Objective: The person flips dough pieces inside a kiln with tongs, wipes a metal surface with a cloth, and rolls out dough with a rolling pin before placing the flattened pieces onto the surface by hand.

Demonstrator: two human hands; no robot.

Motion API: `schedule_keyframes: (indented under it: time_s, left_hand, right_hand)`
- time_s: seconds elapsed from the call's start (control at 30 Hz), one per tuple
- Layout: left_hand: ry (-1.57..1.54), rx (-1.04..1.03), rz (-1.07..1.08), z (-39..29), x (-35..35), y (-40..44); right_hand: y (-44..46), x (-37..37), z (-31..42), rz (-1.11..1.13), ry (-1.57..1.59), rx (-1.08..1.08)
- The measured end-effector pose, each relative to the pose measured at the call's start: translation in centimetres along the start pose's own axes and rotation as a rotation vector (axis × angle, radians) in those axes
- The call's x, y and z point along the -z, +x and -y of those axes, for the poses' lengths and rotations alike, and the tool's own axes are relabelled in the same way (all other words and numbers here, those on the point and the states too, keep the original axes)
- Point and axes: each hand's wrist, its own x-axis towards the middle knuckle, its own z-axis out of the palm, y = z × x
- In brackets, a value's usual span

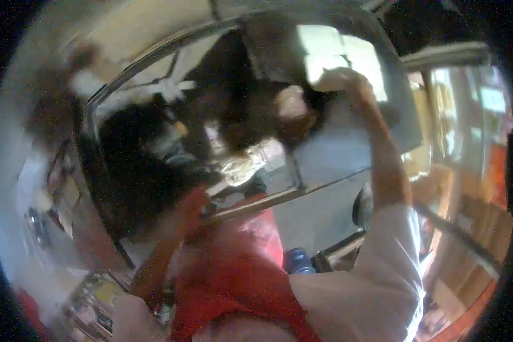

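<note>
A large glossy panel (330, 151) in a dark frame lies in front of me, with bright window reflections (322, 43) in its upper right. My right hand (350, 85) reaches far over this part. It looks closed around something pale, too blurred to name. My left hand (195, 202) is low at the panel's near edge, smeared and in shadow, so its fingers do not show clearly. Beside it is a crumpled pale shape (242, 168); I cannot tell whether it is a thing or a reflection.
The panel's wooden near rail (256, 206) runs just before my red apron (228, 273). A blue round object (298, 261) sits below it. Cardboard boxes (479, 239) stand at the right. Small blurred items (94, 299) lie at the lower left.
</note>
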Motion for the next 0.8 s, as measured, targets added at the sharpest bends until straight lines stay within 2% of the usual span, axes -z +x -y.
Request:
schedule_keyframes:
  time_s: [0.03,0.07,0.1,0.13,0.2,0.23,0.27,0.3,0.33,0.37,0.4,0.43,0.47,0.5,0.53,0.6,0.67,0.7,0.73,0.77,0.8]
  left_hand:
    - [0.392,-0.294,-0.085,4.6,0.3,-2.9]
    - [0.397,-0.243,-0.142,7.9,0.8,-5.5]
    - [-0.367,0.074,-0.24,11.3,1.6,-8.3]
    - [-1.15,0.339,-0.353,15.1,2.8,-11.5]
    - [-1.74,-0.006,-0.216,24.3,7.1,-16.6]
    - [-1.344,0.24,-0.505,24.0,11.2,-19.8]
    - [-0.931,0.479,-0.745,23.4,15.2,-22.2]
    - [-0.549,0.339,-0.865,30.2,17.1,-25.9]
    - [-0.16,0.202,-0.95,36.7,18.2,-29.4]
    - [-0.47,0.29,-1.102,34.0,21.7,-31.5]
    - [-0.788,0.366,-1.232,30.8,25.5,-33.5]
    - [-0.798,0.362,-1.251,33.9,26.7,-35.3]
    - [-0.583,0.591,-1.305,38.4,28.0,-37.2]
    - [-0.361,0.815,-1.338,41.2,29.1,-38.6]
    - [-0.375,0.815,-1.343,41.4,30.4,-39.0]
    - [-0.616,0.609,-1.447,39.6,33.4,-39.8]
    - [-0.081,0.779,-1.39,59.1,31.9,-40.9]
    - [0.183,0.876,-1.366,66.9,31.6,-41.2]
    - [0.184,0.869,-1.373,67.2,32.8,-41.1]
    - [0.045,0.877,-1.376,65.8,34.0,-40.6]
    - [-0.096,0.886,-1.368,63.5,34.9,-40.1]
  right_hand:
    - [-1.2,1.1,0.9,0.016,0.045,0.035]
    - [-3.2,0.9,1.1,-0.12,0.105,0.144]
    - [-5.3,0.4,2.7,-0.199,-0.059,0.042]
    - [-8.1,-0.6,3.8,-0.163,-0.044,0.117]
    - [-13.9,-2.4,6.1,-0.084,-0.005,0.267]
    - [-20.5,-3.9,10.8,-0.298,0.016,0.194]
    - [-24.7,-8.1,10.6,-0.199,0.364,0.215]
    - [-28.1,-11.7,9.9,-0.086,0.703,0.221]
    - [-33.3,-10.3,13.4,0.248,0.767,0.355]
    - [-34.5,-18.5,8.1,-0.267,0.356,0.815]
    - [-40.4,-16.6,16.1,-0.039,-0.002,0.313]
    - [-44.9,-19.2,19.1,-0.075,0.846,0.318]
    - [-47.3,-17.0,24.6,0.087,0.603,0.135]
    - [-49.0,-15.1,28.1,-0.008,0.035,0.487]
    - [-50.5,-14.2,31.7,0.075,0.086,0.432]
    - [-51.3,-13.8,34.9,0.15,0.132,0.381]
    - [-50.8,-13.9,36.6,0.221,0.142,0.616]
    - [-50.6,-13.9,37.7,0.212,0.143,0.621]
    - [-50.6,-13.6,39.2,0.269,0.198,0.505]
    - [-50.6,-13.5,40.3,0.328,0.251,0.386]
    - [-49.5,-14.9,38.8,0.317,0.092,0.575]
